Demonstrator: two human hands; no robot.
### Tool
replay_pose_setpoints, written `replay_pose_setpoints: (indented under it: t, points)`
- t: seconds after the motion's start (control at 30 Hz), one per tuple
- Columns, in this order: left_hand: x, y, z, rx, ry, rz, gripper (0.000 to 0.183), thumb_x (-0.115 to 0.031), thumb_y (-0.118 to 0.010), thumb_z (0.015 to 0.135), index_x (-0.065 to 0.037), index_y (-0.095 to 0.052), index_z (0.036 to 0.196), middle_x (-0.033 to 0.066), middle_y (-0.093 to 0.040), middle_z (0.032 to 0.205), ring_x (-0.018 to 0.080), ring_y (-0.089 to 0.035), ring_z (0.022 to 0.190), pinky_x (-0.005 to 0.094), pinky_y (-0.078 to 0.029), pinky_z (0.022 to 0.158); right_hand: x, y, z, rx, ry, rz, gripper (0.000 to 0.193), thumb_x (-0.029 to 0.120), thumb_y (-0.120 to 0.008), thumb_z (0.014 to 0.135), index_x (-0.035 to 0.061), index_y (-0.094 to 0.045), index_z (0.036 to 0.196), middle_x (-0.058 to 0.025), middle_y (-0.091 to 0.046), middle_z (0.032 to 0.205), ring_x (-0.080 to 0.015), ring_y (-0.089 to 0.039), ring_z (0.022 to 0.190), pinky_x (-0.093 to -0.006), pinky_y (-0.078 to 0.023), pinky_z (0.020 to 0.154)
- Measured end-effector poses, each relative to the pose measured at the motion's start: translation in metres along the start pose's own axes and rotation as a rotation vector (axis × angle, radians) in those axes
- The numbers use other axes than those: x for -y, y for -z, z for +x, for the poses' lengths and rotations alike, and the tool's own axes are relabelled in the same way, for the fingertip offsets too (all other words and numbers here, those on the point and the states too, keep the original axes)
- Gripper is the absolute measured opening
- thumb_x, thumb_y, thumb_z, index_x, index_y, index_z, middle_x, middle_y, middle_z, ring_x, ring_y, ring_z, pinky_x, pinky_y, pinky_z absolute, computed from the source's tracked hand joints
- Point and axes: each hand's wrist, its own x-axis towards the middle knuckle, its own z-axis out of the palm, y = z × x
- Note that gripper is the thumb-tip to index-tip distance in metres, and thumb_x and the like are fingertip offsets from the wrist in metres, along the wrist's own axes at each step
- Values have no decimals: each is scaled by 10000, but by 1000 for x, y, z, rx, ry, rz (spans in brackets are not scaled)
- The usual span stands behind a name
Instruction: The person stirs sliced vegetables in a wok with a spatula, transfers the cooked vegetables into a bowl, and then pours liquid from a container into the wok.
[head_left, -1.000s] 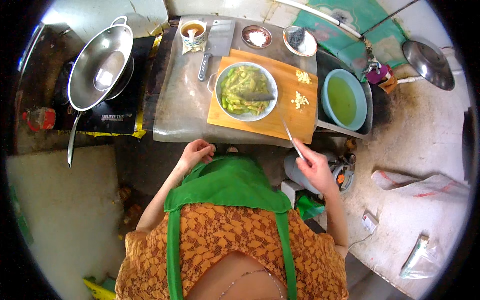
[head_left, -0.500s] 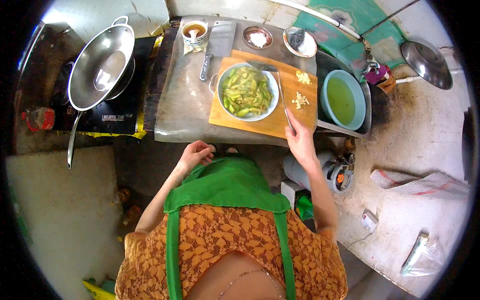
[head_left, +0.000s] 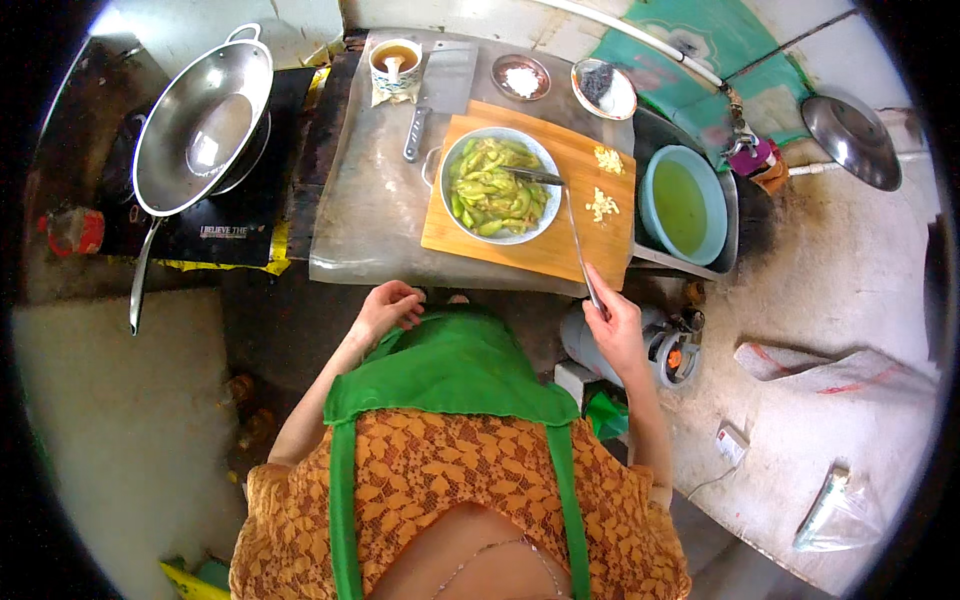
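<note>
My right hand [head_left: 615,328] grips the long metal handle of a spatula [head_left: 576,232]. The spatula's dark blade rests over the right part of a white bowl, touching or just above the food. Filling that bowl [head_left: 551,207] are soft green vegetable strips [head_left: 488,192], perhaps cooked peppers. Beneath it lies a wooden cutting board [head_left: 452,238], with two small piles of chopped garlic [head_left: 603,205] on its right side. My left hand [head_left: 392,307] hangs before the green apron [head_left: 450,365], fingers curled, with nothing visible in it.
A wok [head_left: 205,140] sits on the black cooktop at left. Behind the board are a cleaver [head_left: 448,78], a cup of brown liquid [head_left: 396,58], a dish of white powder [head_left: 521,78] and another bowl [head_left: 612,100]. A blue basin of greenish water [head_left: 688,205] stands in the sink.
My right hand has come slightly nearer to me, drawing the spatula back. Its blade has shifted from the bowl's far rim to over the food. My left hand has barely moved.
</note>
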Motion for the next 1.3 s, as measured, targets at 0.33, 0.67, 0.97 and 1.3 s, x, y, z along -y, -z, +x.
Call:
replay_pose_setpoints:
  t: [0.33,0.67,0.97,1.3]
  points:
    - [-3,11,-2,0,-7,-113,142,-133,-525,872,-6,-561,923,70,-612,814,142,-600,668,262,-500,590,27,5,-11,28,-360,503,472,18,-500,848,90,-426,1309,19,-502,694,-33,-397,492,-173,-337,420]
    - [13,38,-18,-78,-49,-187,188,-169,-540,867,4,-533,942,86,-616,786,151,-605,657,272,-498,563,149,-57,113,713,-95,1162,619,71,-519,760,-25,-300,1331,-57,-485,725,-47,-380,418,-144,-309,309]
    - [53,76,-51,-303,-82,-355,193,-178,-533,887,-2,-518,965,90,-621,826,161,-612,701,285,-509,612,281,-220,279,970,-8,664,136,32,-507,802,-39,-516,918,-73,-543,721,-47,-439,493,-164,-319,344]
    - [129,95,-92,-612,24,-647,199,-194,-547,874,-5,-521,931,100,-616,798,188,-614,670,295,-511,586,353,-316,353,1256,-505,407,130,70,-454,838,-53,-443,797,-33,-467,643,-26,-374,420,-132,-276,321]
